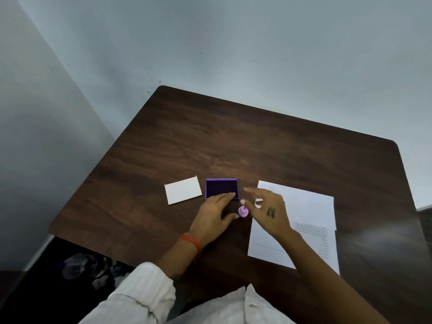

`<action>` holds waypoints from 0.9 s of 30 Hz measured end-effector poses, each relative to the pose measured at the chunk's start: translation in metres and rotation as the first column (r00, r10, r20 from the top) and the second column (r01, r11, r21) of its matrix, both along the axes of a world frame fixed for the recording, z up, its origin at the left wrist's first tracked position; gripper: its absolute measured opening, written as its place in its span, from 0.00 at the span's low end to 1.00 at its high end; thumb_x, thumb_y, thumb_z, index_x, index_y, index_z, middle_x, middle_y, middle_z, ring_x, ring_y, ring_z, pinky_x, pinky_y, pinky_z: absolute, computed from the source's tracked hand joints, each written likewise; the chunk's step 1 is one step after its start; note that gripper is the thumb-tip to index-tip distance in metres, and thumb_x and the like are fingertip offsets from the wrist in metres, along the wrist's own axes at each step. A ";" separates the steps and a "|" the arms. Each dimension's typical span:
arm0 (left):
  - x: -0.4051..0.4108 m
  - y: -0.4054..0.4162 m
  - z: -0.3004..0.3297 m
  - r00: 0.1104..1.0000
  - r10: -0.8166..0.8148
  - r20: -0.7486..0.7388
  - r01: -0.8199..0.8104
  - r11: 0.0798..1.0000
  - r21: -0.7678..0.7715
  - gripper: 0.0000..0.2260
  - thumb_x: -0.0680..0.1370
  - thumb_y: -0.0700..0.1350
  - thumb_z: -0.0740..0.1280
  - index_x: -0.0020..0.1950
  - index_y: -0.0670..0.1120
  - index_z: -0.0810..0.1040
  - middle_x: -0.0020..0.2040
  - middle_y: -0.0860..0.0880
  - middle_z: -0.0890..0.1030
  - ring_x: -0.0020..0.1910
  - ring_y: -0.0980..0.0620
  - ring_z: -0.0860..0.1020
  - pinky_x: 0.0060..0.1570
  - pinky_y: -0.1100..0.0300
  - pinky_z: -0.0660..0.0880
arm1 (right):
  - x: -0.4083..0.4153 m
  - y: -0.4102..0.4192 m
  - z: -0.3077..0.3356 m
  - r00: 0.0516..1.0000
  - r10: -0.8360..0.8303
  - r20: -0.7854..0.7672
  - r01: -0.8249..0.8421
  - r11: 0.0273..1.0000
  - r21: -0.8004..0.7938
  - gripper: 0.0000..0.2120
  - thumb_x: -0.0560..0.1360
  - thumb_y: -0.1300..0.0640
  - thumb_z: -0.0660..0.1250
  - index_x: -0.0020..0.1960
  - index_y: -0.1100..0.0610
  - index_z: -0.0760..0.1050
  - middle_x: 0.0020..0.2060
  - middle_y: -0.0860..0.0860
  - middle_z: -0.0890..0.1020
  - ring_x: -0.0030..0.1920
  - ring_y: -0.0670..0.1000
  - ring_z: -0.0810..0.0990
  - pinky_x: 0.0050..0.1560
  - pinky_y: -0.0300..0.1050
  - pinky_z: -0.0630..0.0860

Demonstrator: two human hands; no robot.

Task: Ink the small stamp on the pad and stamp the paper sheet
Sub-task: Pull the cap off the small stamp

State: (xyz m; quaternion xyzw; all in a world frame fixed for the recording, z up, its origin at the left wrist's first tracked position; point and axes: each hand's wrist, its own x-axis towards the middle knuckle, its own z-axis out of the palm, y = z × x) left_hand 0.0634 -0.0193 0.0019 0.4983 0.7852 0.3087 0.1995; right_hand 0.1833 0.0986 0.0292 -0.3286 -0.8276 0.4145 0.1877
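Observation:
A small lilac stamp (pixel 243 211) stands on the dark wooden table (pixel 233 141), between my two hands. Just behind it lies the open purple ink pad (pixel 221 187) with its dark inked face up. My left hand (pixel 215 215) rests flat on the table, fingertips touching the pad's near edge, holding nothing. My right hand (pixel 268 210) hovers over the left edge of the paper sheet (pixel 306 206), fingers spread, thumb tip just above the stamp. The sheet lies to the right of the stamp, with printed lines near its right side.
A white card-like lid (pixel 182 190) lies left of the ink pad. The table sits in a room corner, with pale walls behind and to the left. A plastic bottle (pixel 79 265) lies on the dark floor below the table's left front edge.

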 end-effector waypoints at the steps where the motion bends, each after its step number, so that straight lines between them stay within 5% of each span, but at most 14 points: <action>1: 0.005 0.002 -0.002 0.999 -0.008 0.036 0.009 0.999 -0.035 0.26 0.72 0.47 0.69 0.68 0.49 0.66 0.67 0.46 0.73 0.65 0.49 0.70 0.66 0.52 0.68 | 0.003 -0.003 -0.005 0.999 0.005 0.032 -0.006 1.000 0.015 0.10 0.68 0.56 0.72 0.48 0.59 0.81 0.43 0.58 0.85 0.42 0.50 0.81 0.44 0.42 0.78; 5: 0.019 0.010 -0.010 0.994 0.020 0.107 -0.013 0.998 -0.064 0.24 0.71 0.45 0.70 0.66 0.47 0.70 0.63 0.46 0.76 0.63 0.49 0.71 0.66 0.54 0.66 | 0.008 -0.013 -0.019 0.996 0.002 0.094 -0.011 0.995 0.095 0.08 0.74 0.51 0.66 0.49 0.54 0.80 0.44 0.53 0.85 0.42 0.47 0.79 0.42 0.28 0.69; 9: 0.026 0.016 -0.016 0.992 0.058 0.114 -0.053 0.998 -0.044 0.19 0.71 0.42 0.70 0.62 0.46 0.74 0.59 0.45 0.79 0.59 0.48 0.73 0.62 0.57 0.66 | 0.007 -0.016 -0.028 0.990 -0.018 0.137 0.008 0.998 0.068 0.18 0.74 0.46 0.60 0.47 0.59 0.79 0.42 0.56 0.84 0.42 0.53 0.81 0.42 0.36 0.71; 17: 0.029 0.018 -0.015 0.980 0.110 0.164 -0.111 0.994 -0.004 0.17 0.71 0.41 0.71 0.59 0.45 0.76 0.56 0.44 0.79 0.56 0.48 0.75 0.59 0.53 0.73 | 0.007 -0.010 -0.029 0.996 -0.016 0.090 0.014 1.000 0.025 0.08 0.74 0.54 0.67 0.45 0.59 0.80 0.40 0.57 0.85 0.40 0.52 0.81 0.39 0.33 0.70; 23: 0.027 0.018 -0.008 0.977 0.120 0.179 -0.132 0.989 0.059 0.15 0.71 0.42 0.71 0.57 0.44 0.77 0.53 0.44 0.80 0.51 0.51 0.77 0.53 0.62 0.72 | 0.013 -0.006 -0.027 0.996 -0.091 0.006 0.091 0.978 -0.190 0.07 0.70 0.59 0.71 0.48 0.56 0.80 0.40 0.51 0.83 0.39 0.42 0.79 0.38 0.24 0.73; 27: 0.029 0.020 -0.004 0.979 0.122 0.161 -0.134 0.989 0.066 0.13 0.71 0.42 0.71 0.56 0.43 0.78 0.53 0.43 0.81 0.52 0.50 0.77 0.54 0.61 0.72 | 0.013 -0.007 -0.026 0.995 -0.103 0.003 0.101 0.965 -0.244 0.06 0.70 0.54 0.71 0.45 0.55 0.80 0.38 0.48 0.82 0.39 0.46 0.81 0.39 0.32 0.77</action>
